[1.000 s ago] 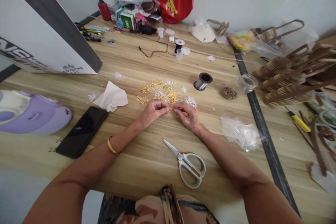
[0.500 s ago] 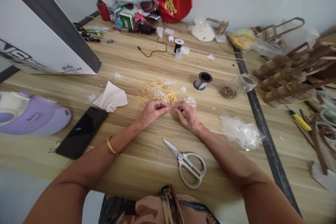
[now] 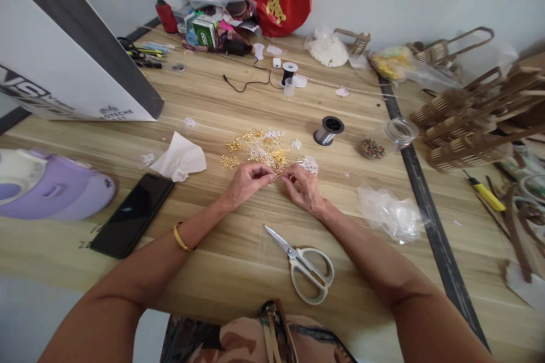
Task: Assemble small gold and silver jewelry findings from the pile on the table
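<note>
My left hand (image 3: 252, 181) and my right hand (image 3: 302, 186) meet near the middle of the table, fingertips pinched and only a small gap apart. Whatever lies in either pinch is too small to make out. Just beyond the fingers spreads a heap of gold beads (image 3: 279, 157) mixed with clear and silvery ones. A small gold pile (image 3: 230, 161) sits left of it, and a cluster of silvery pieces (image 3: 309, 164) lies against the far side of my right hand. Scissors (image 3: 300, 261) with pale handles rest between my forearms, blades nearly closed.
A spool of thin wire (image 3: 328, 131) and a tipped jar of dark beads (image 3: 389, 139) stand beyond my right hand. Clear plastic bags (image 3: 394, 215) lie to the right. Leftward are a crumpled tissue (image 3: 182, 157), a phone (image 3: 131, 215) and a purple bottle (image 3: 59, 184).
</note>
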A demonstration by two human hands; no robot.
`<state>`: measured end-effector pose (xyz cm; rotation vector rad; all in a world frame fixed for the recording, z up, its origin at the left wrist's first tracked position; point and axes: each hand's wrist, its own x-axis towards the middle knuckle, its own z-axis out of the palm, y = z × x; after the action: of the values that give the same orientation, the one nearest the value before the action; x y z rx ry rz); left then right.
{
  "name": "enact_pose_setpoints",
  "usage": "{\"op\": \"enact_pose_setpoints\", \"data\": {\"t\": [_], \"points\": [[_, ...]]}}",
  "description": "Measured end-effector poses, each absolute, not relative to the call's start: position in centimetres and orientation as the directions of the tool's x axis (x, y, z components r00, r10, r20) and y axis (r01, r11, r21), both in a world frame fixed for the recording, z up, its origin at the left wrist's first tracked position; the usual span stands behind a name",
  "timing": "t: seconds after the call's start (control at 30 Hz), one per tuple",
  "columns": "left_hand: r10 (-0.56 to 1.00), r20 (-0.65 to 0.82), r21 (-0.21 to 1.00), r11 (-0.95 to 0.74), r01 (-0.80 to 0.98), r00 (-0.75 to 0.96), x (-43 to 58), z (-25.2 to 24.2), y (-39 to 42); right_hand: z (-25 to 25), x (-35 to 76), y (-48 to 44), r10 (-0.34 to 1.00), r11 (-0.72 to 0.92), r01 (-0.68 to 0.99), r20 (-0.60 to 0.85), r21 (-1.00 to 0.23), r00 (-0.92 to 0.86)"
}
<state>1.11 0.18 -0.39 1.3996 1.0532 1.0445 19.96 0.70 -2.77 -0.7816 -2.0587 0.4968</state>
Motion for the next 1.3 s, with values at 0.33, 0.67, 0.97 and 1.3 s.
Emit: {"op": "enact_pose_setpoints", "data": {"t": [0.33,0.67,0.97,1.3], "points": [[0.968,0.135,0.971,-0.172,0.166,0.211,1.15,-0.63,0.02,-2.81,20.02,0.68,0.693,0.719,0.363,0.57,-0.592,-0.442],[0.969,0.119,0.976,-0.154,0.152,0.215,1.14,-0.66,0.03,-2.69,19.98,0.62,0.679,0.732,0.354,0.591,-0.582,-0.435],[0.964,0.127,0.973,-0.167,0.161,0.233,1.13,-0.74,-0.01,-3.02,20.06,0.72,0.682,0.73,0.361,0.578,-0.58,-0.448],[0.968,0.075,0.985,-0.108,0.131,0.238,1.23,-0.35,-0.07,-2.9,20.05,0.69,0.684,0.726,0.359,0.567,-0.586,-0.458]]}}
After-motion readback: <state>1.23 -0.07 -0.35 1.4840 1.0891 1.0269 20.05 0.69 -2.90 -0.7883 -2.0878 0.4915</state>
